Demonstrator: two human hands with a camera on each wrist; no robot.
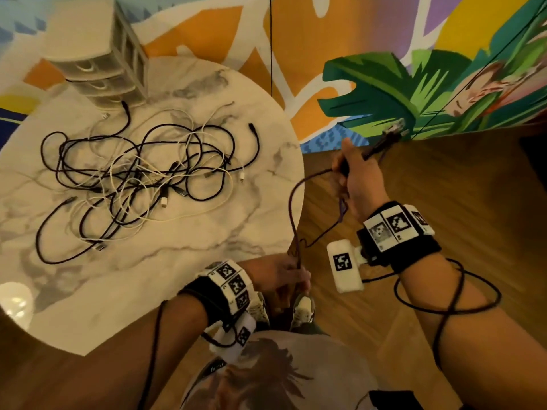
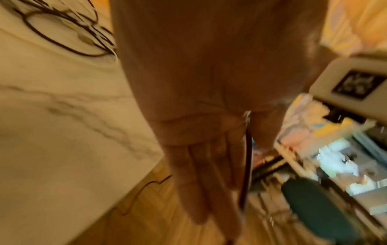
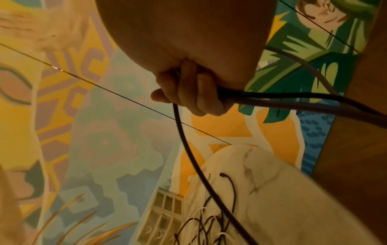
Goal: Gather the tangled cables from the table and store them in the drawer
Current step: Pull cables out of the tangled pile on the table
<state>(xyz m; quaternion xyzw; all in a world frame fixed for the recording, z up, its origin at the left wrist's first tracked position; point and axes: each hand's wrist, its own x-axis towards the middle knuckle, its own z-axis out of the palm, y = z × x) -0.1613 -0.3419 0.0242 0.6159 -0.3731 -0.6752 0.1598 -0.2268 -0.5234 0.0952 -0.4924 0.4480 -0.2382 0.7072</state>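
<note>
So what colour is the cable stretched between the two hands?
Dark, purplish-black cable, held by the right hand and left hand; head view shows it best.

Left wrist view motion-blurred, left hand (image 2: 209,116) hiding where its fingers (image 2: 201,190) meet the dark cable (image 2: 247,157); worktop (image 1: 177,276) cut off at left frame edge; drawer unit (image 1: 97,54) contents indiscernible; right palm (image 3: 188,41) masks cable's held end.

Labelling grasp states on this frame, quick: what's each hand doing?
Left hand: pinches the dark cable near its lower end.
Right hand: fingers curled round the same cable's upper part.
</note>
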